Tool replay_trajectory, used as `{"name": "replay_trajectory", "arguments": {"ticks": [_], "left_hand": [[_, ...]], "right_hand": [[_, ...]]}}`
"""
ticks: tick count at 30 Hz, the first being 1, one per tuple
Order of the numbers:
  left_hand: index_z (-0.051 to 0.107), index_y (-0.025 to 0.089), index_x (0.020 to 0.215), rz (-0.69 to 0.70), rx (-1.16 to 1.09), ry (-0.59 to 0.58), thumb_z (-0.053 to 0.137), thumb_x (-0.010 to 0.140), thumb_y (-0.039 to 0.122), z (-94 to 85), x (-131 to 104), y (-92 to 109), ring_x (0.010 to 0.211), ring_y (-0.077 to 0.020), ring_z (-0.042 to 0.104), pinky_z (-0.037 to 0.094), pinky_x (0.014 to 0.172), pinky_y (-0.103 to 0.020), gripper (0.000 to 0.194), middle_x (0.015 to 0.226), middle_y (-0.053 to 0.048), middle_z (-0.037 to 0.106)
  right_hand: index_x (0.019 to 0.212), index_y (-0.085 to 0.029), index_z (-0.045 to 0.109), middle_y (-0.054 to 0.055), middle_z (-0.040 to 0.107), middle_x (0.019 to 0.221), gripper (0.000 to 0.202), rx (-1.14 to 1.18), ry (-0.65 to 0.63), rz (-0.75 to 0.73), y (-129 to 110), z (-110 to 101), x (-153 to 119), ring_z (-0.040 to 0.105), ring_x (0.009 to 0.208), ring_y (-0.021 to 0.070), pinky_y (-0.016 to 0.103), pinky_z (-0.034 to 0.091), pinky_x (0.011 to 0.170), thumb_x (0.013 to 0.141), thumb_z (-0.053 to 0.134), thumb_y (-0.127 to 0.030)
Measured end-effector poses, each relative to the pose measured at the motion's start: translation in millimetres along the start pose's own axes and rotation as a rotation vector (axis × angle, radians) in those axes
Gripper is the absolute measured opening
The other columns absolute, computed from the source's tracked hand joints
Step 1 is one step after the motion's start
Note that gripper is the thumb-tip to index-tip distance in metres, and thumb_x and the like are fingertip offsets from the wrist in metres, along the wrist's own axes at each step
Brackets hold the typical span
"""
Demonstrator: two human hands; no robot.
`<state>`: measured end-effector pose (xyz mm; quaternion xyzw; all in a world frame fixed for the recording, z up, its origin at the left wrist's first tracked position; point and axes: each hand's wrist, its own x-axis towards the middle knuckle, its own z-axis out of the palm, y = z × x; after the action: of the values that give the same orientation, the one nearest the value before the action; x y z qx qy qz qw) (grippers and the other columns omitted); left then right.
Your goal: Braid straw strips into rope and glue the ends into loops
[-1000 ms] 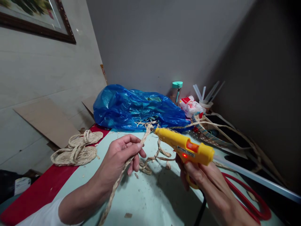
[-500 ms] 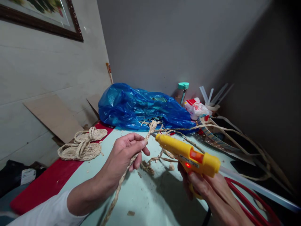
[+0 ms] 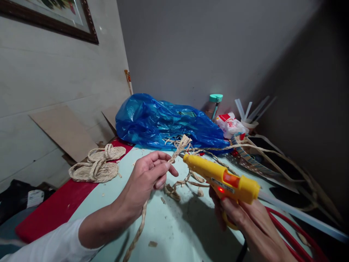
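Between thumb and fingers, my left hand pinches a braided straw rope close to its frayed end, which sticks up past the fingertips. The rope's lower length hangs toward the front of the table. My right hand is closed around the handle of a yellow hot glue gun with a red light lit on its side. A long clear glue stick juts from the gun's back. The nozzle points left at the rope's frayed end and appears slightly apart from it.
Coiled straw rope bundles lie at the left on the table's red strip. A blue plastic bag fills the back. Red-handled scissors lie by my right wrist. Straw scraps and a cup of glue sticks are also there.
The frayed rope end has turned in my left fingers and tilts more to the right. Both hands still hold their things; the whole view has shifted slightly.
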<state>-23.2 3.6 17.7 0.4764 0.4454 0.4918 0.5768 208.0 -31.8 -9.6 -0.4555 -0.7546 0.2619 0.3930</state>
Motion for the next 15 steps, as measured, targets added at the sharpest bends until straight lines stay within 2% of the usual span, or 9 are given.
{"name": "replay_trajectory", "arguments": {"ticks": [3,6,10,12,15], "left_hand": [[0.057,0.013,0.094,-0.002,0.009,0.032,0.057,0.087,0.025,-0.3,1,-1,0.045,-0.0023,0.037,0.026,0.042,-0.016,0.014,0.082,-0.005,0.07],[0.055,0.013,0.089,-0.019,0.036,0.052,0.056,0.087,0.024,0.9,2,0,0.042,-0.0034,0.039,0.028,0.039,-0.015,0.011,0.068,-0.002,0.067],[0.054,0.014,0.085,-0.03,0.058,0.033,0.055,0.088,0.024,3.3,0,4,0.038,-0.0053,0.04,0.032,0.038,-0.014,0.01,0.047,0.004,0.057],[0.053,0.014,0.085,-0.035,0.061,0.029,0.055,0.087,0.023,4.2,0,5,0.037,-0.0054,0.04,0.033,0.037,-0.014,0.009,0.045,0.004,0.057],[0.052,0.015,0.085,-0.036,0.054,0.033,0.056,0.087,0.023,5.1,0,6,0.037,-0.0058,0.041,0.033,0.036,-0.014,0.009,0.047,0.003,0.059]], "right_hand": [[0.087,-0.028,0.068,0.004,0.061,0.064,0.028,0.006,-0.03,-0.062,5,-2,-2,0.056,0.055,0.0193,0.028,0.05,0.049,0.095,0.048,-0.045],[0.099,-0.029,0.07,0.005,0.063,0.067,0.027,-0.017,-0.073,-0.164,12,-4,-4,0.056,0.057,0.0207,0.029,0.05,0.051,0.093,0.051,-0.047],[0.102,-0.031,0.07,0.007,0.068,0.076,0.032,-0.086,-0.087,-0.239,11,-4,-2,0.06,0.066,0.0234,0.03,0.052,0.057,0.091,0.05,-0.053],[0.102,-0.031,0.07,0.008,0.069,0.077,0.032,-0.11,-0.088,-0.257,10,-3,0,0.061,0.069,0.0244,0.031,0.052,0.057,0.091,0.05,-0.053],[0.103,-0.03,0.07,0.007,0.069,0.076,0.025,-0.136,-0.035,-0.322,18,-2,-2,0.061,0.064,0.0227,0.029,0.051,0.051,0.092,0.053,-0.045]]}}
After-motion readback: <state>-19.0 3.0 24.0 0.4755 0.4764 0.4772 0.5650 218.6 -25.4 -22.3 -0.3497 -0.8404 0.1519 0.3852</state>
